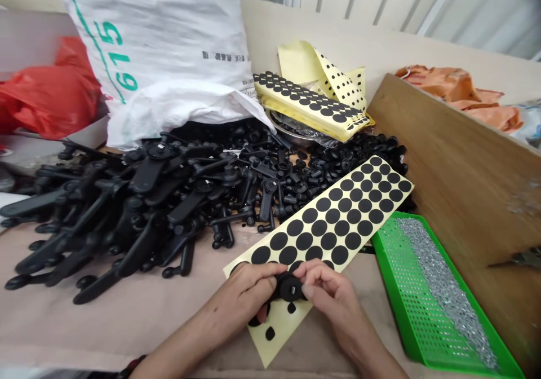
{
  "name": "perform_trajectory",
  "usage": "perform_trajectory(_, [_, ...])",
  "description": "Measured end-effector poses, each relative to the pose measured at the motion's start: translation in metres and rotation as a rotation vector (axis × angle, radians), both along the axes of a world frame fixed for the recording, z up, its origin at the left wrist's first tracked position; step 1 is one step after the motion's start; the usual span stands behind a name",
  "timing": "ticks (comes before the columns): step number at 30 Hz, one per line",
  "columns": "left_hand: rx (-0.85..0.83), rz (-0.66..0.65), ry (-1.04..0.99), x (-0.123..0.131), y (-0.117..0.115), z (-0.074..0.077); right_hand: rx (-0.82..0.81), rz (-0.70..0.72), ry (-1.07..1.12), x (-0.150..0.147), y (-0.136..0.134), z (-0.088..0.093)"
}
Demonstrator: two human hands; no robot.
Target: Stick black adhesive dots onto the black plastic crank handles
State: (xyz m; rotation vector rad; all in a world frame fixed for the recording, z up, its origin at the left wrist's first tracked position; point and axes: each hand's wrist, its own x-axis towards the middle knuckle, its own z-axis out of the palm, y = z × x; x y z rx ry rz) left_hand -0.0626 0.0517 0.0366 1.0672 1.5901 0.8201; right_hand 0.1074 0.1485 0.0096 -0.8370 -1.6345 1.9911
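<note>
- Head view shows your left hand [249, 289] and right hand [327, 291] both pinching one small black round part [289, 289], just above the near end of the yellow pad sheet [338, 215]
- Such a light fingertip grip could let the part slip, and it would likely get lost in the pile of black levers [139, 210] on your left
- A sticky pad might go on crooked, since your fingers hide the part's face
- Your right forearm is near the green tray [401, 289] of small metal bits, and a nudge could spill them
- The pale tabletop [127, 317] is crowded, with a white sack [169, 46] behind, a wooden board [456, 164] on the right and a slatted wall beyond
</note>
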Motion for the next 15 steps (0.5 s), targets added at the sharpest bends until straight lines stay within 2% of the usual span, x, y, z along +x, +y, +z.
perform_trajectory(8, [-0.008,-0.015,0.018,0.0017,0.0007,0.0091,0.027,0.001,-0.018,-0.0007,-0.0016,0.0004])
perform_trajectory(15, [0.021,0.004,0.001,0.0035,-0.0016,0.0006,0.045,-0.007,-0.028,-0.0015,-0.0024,0.0003])
